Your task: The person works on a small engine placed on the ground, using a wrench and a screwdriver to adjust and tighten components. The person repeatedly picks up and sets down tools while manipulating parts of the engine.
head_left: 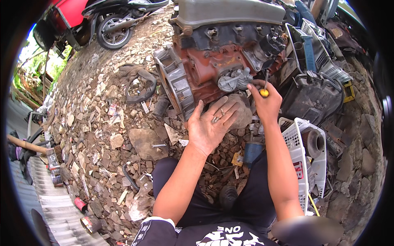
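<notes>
My left hand (214, 125) is palm up with its fingers stretched out, and a few small metal pieces (215, 119), perhaps screws, lie on it. In my right hand (267, 107) is a screwdriver (264, 93) with a yellow handle; its thin shaft points up toward the engine. The fingertips of that hand are close to a grey cast-metal part (234, 79) on the side of the red-brown engine block (205, 67); whether they touch it I cannot tell. A grey bell-shaped housing (174, 82) forms the engine's left end.
Rocky ground surrounds the engine. A spanner (159, 145) lies on a flat stone left of my legs. To the right are a white plastic basket (293, 137) of parts, a black casing (314, 96) and another crate (305, 45). A motorcycle (117, 30) stands far left.
</notes>
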Motion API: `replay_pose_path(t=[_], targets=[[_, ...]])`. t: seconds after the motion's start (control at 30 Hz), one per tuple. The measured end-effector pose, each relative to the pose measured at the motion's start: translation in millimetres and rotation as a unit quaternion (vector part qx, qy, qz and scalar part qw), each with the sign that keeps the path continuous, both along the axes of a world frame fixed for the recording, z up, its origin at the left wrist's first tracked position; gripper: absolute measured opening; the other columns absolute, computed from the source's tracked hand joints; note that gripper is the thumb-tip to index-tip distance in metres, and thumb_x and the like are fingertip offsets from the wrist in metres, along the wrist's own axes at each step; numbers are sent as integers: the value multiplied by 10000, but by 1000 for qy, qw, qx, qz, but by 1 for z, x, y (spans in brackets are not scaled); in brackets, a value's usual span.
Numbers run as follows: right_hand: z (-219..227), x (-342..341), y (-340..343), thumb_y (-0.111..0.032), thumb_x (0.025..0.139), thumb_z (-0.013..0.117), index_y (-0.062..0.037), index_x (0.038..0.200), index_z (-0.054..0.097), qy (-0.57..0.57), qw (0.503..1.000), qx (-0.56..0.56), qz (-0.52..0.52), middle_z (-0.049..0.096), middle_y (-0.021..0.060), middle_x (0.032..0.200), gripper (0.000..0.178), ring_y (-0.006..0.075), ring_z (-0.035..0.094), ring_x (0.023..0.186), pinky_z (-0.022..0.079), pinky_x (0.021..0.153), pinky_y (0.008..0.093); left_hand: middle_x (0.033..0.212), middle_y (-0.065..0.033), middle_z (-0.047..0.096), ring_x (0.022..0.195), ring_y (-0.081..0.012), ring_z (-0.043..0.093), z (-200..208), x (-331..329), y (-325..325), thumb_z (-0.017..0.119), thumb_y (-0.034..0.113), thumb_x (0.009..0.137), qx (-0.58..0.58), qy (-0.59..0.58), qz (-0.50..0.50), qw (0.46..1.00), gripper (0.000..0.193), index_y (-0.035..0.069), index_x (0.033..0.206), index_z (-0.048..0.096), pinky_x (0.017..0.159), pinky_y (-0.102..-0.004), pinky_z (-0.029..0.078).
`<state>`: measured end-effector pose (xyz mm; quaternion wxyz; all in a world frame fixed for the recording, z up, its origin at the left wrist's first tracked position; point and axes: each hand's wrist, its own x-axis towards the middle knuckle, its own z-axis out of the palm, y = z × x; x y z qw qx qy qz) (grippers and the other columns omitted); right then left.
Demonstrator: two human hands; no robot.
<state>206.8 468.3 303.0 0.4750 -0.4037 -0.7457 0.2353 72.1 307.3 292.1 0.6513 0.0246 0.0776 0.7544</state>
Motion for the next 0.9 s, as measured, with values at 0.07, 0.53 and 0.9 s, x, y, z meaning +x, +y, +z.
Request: replay_pose_path(t=[0.07, 0.53, 0.9], targets=[[18, 2, -25, -192, 793, 868, -26, 966, 777, 9, 995, 17, 97, 713, 126, 819, 257, 308, 705, 806, 536, 744, 366, 1523, -329, 431, 1469, -406, 391, -3, -3, -1, 368, 530, 1079, -11, 17, 7, 1000, 773, -123, 1493, 363, 1262, -491, 283], [19, 12, -52, -105, 777, 858, 0, 951, 770, -175, 948, 27, 265, 719, 157, 832, 222, 334, 694, 731, 547, 689, 382, 1208, -165, 626, 1095, -245, 569, -26, 7, 4, 404, 521, 1089, 0, -12, -58, 998, 697, -107, 1381, 488, 1090, -397, 434], [22, 4, -7, -226, 956, 768, 3, 1005, 767, 25, 978, -191, 74, 568, -27, 593, 234, 60, 505, 494, 394, 483, 260, 1044, -138, 656, 909, -234, 636, -23, 22, 29, 479, 367, 1097, -206, 43, 25, 977, 499, -78, 1309, 553, 889, -351, 531]])
